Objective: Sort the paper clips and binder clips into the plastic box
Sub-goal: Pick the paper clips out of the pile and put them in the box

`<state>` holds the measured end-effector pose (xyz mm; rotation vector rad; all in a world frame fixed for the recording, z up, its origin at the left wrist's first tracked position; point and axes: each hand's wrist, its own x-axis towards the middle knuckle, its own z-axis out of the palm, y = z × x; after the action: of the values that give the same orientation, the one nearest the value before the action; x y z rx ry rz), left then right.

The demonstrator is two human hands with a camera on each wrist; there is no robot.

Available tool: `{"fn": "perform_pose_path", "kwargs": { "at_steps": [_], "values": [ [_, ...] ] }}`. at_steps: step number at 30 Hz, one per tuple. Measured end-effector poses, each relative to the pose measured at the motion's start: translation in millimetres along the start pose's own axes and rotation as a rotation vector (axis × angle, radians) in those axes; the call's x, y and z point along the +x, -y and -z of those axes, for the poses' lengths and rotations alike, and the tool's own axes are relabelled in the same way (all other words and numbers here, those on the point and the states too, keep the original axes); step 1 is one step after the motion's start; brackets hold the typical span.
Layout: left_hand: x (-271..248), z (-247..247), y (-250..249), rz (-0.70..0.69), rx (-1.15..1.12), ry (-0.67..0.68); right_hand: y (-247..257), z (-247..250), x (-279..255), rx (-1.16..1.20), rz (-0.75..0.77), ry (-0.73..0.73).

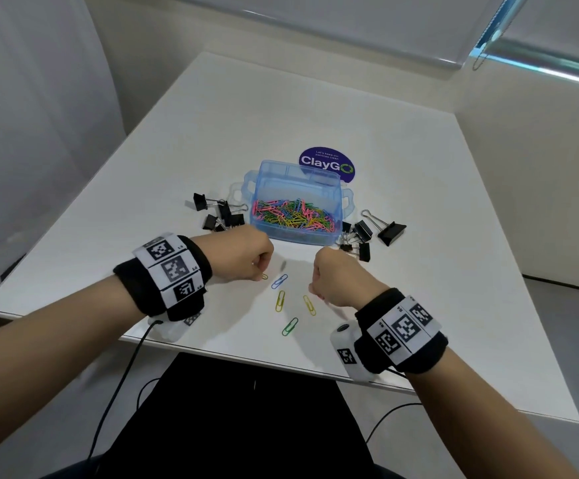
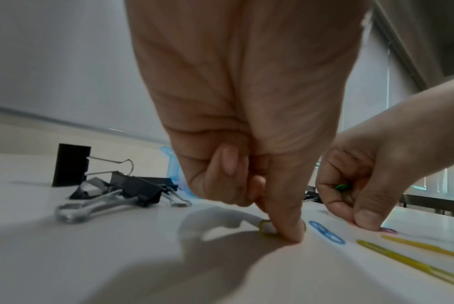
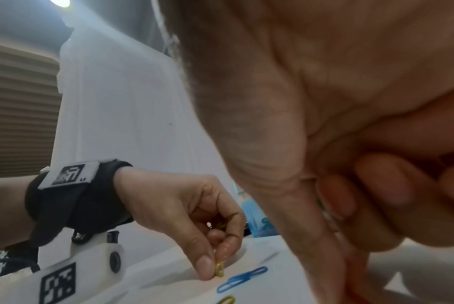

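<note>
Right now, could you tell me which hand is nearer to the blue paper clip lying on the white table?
Left. The left hand pinches a yellow paper clip right beside the blue paper clip; the right hand works farther off, on its other side.

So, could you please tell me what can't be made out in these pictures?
- Head view: whatever the right hand grips; its curled fingers cover it.
- Left wrist view: most of the blue box, blocked by the left hand.
- Right wrist view: the right hand's fingertips, blurred and too close.
- Head view: how many paper clips are in the box; they overlap.
</note>
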<state>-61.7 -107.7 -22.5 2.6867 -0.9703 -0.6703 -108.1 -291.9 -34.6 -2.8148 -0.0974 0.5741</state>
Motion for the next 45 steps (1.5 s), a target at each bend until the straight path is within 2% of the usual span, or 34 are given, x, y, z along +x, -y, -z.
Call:
{"fn": "perform_pose_path", "kwargs": {
  "at_steps": [3,8,13,15,18,20,22,26,30,32,34,36,38,40,45],
  "values": [
    [0.5,-2.8,1.7,-0.014,0.020,0.005,-0.7,1.7,-1.2,-0.007,-0.004,0.075],
    [-2.1,-6.4,1.2,-0.026,-0.141,-0.123,1.4,0.5,-6.9,-0.045,-0.019,0.160],
    [-2.2,-0.7,0.0,0.040,-0.288,-0.165,-0.4,7.7,-5.5,0.061,-0.020,0.041],
    [-1.8,4.4,-1.1,0.100,-0.418,-0.173,-1.3,14.6,-4.7,0.192,-0.022,0.020],
    [2.9,18.4,-2.9,0.113,-0.445,-0.352,-4.5,27.8,-2.8,0.461,-0.030,-0.010],
    [9.8,30.2,-5.2,0.112,-0.331,-0.518,-5.4,38.2,0.6,0.566,-0.042,-0.058],
    [19.5,38.2,-5.6,0.094,-0.227,-0.605,-3.7,49.4,8.0,0.586,-0.043,-0.138],
    [31.7,37.7,-6.7,0.091,-0.112,-0.520,5.7,66.9,24.3,0.485,0.042,-0.314],
    [23.7,30.8,-11.7,0.085,-0.019,-0.582,0.6,67.9,25.2,0.280,0.049,-0.279],
    [14.9,27.1,-17.4,0.070,-0.011,-0.553,-2.0,62.7,16.0,0.204,0.026,-0.303],
    [9.0,18.3,-24.0,0.072,0.020,-0.401,-1.1,51.2,5.7,0.130,0.013,-0.250],
    [6.9,5.3,-29.9,0.093,0.074,-0.244,4.1,34.7,-5.3,0.017,0.002,-0.112],
    [6.9,-6.3,-34.1,0.102,0.122,-0.151,10.8,18.7,-14.5,-0.064,0.008,-0.022],
    [8.3,-12.3,-37.2,0.077,0.152,-0.094,15.6,7.1,-20.1,-0.103,0.027,0.020],
    [12.2,-16.3,-31.5,0.078,0.096,-0.085,18.5,-3.3,-20.5,-0.155,0.095,0.002]
  ]
}}
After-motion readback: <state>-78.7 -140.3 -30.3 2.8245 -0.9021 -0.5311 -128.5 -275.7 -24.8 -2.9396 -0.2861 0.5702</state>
